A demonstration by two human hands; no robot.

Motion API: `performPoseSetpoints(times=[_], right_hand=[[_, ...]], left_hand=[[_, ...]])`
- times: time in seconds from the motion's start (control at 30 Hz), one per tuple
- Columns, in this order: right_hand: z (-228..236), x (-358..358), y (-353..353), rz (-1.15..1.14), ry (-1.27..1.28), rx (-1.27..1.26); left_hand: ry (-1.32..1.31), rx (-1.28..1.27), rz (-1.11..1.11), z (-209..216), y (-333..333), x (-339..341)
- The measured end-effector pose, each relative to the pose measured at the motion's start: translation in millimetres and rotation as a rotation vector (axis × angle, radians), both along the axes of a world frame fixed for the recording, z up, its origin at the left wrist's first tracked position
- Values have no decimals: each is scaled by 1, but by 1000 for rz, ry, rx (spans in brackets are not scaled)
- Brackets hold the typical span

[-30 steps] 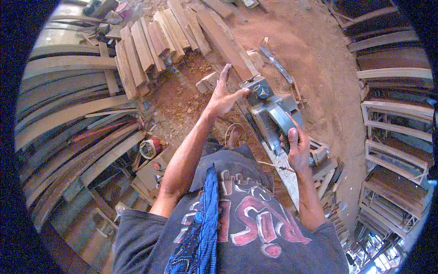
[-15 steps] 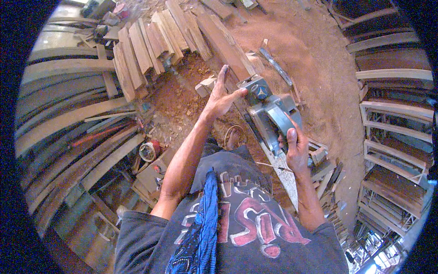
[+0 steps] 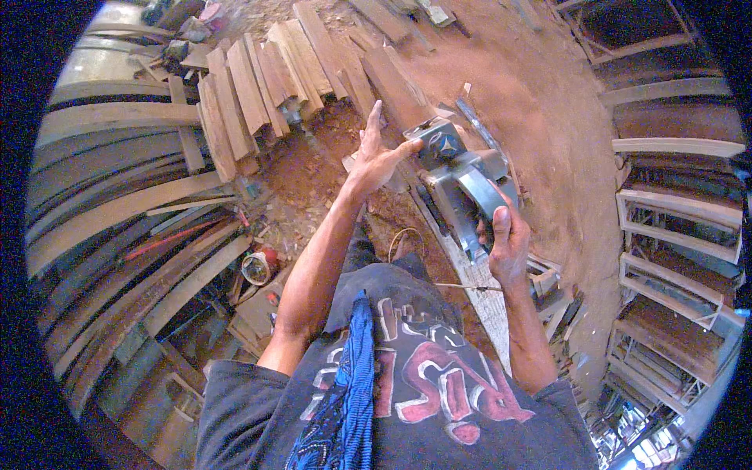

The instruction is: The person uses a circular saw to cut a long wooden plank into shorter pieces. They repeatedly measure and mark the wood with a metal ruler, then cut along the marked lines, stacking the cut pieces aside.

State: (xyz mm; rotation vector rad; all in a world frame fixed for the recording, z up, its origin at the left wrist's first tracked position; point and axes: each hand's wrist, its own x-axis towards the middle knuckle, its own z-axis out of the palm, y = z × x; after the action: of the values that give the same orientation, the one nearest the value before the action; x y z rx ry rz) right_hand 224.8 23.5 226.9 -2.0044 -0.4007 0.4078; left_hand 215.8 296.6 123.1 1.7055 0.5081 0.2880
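An electric hand planer (image 3: 462, 182), grey-green with a rounded handle, rests on a long reddish-brown board (image 3: 392, 82) that runs away from me. My right hand (image 3: 507, 241) is closed round the planer's rear handle. At the planer's front, my left hand (image 3: 378, 160) has its fingers stretched forward. Its thumb touches the planer's front corner. The planer's sole and the stretch of wood beneath it are hidden. A whitish, worn plank (image 3: 487, 301) lies behind the planer towards me, with a thin cord (image 3: 462, 287) crossing it.
Several sawn boards (image 3: 251, 86) lie side by side at the far left. Long timbers (image 3: 117, 117) are stacked along the left. Reddish sawdust (image 3: 540, 117) covers the ground. Wooden frames (image 3: 677, 211) stand on the right. A red-and-white container (image 3: 257, 268) sits left of my feet.
The planer and both hands have shifted slightly forward along the board. My left hand keeps its thumb at the planer's front; my right hand keeps its grip. The view has turned a little.
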Motion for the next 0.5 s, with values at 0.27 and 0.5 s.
performPoseSetpoints(times=[0.27,0.5], right_hand=[[-13,7,4,-14,10,102],[-35,31,22,-15,-127,120]], left_hand=[[-156,-115,170,-20,-10,-36],[510,-4,-283,-145,-12,-208]])
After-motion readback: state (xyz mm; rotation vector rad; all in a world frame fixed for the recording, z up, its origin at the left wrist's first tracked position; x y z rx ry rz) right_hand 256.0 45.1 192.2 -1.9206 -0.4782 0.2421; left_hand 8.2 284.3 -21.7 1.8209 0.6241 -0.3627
